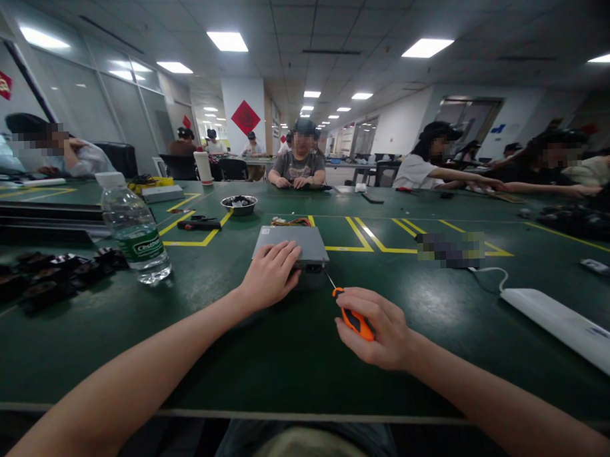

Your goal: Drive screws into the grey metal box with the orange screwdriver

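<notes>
A grey metal power supply unit (311, 243) lies on the green table in front of me, with coloured wires (292, 221) at its far side. My left hand (272, 273) rests on its top, fingers stretched flat, thumb by the near edge. An orange and black screwdriver (357, 324) is gripped by its handle in my right hand (381, 326). Its thin shaft points up and left to the unit's near right corner, beside the power socket (314, 269). Whether the tip sits in a screw is too small to tell.
A water bottle (140, 237) stands at left, near several black parts (46, 274). Behind are a metal bowl (239, 204) of small pieces and a dark tool (199, 223). A white power strip (563, 326) lies at right. A person (299, 163) sits opposite; others sit around.
</notes>
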Demonstrator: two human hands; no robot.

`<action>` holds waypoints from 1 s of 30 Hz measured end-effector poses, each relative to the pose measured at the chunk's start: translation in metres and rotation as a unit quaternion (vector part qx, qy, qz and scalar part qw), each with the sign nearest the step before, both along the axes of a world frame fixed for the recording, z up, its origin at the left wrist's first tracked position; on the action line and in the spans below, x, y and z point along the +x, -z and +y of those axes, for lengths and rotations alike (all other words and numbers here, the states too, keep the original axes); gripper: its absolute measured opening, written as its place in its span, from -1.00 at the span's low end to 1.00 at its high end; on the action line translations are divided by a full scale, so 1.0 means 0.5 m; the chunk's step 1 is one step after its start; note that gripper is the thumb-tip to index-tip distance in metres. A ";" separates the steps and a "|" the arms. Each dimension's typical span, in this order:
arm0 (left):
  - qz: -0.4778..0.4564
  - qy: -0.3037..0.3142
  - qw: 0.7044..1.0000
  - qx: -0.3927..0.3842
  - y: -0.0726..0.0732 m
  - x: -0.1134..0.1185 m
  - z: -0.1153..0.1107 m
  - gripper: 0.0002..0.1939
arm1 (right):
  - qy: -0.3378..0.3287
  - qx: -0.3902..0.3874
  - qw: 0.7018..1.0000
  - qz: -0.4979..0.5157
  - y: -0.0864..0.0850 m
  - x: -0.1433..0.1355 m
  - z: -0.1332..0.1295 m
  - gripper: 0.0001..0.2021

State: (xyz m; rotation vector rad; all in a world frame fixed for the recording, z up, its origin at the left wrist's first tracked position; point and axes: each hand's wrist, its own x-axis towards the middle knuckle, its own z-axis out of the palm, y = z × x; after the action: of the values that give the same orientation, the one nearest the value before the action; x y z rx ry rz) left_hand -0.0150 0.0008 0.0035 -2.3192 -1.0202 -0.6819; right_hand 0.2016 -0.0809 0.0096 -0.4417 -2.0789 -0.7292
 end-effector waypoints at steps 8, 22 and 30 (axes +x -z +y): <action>0.002 0.001 1.000 0.000 0.001 -0.001 -0.001 -0.58 | -0.030 0.015 0.999 -0.024 0.007 0.011 0.004 -0.81; 0.002 0.002 1.000 0.006 0.002 0.000 0.001 -0.57 | -0.029 0.045 0.997 -0.051 0.011 0.016 0.013 -0.87; 0.002 0.001 1.000 0.006 0.002 -0.001 0.001 -0.57 | -0.025 0.022 0.999 0.000 0.005 0.004 0.010 -0.91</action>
State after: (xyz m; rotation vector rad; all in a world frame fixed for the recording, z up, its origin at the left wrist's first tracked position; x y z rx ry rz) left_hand -0.0153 0.0015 0.0025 -2.3112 -1.0096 -0.6806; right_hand 0.2036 -0.0760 0.0073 -0.3640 -2.0624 -0.7452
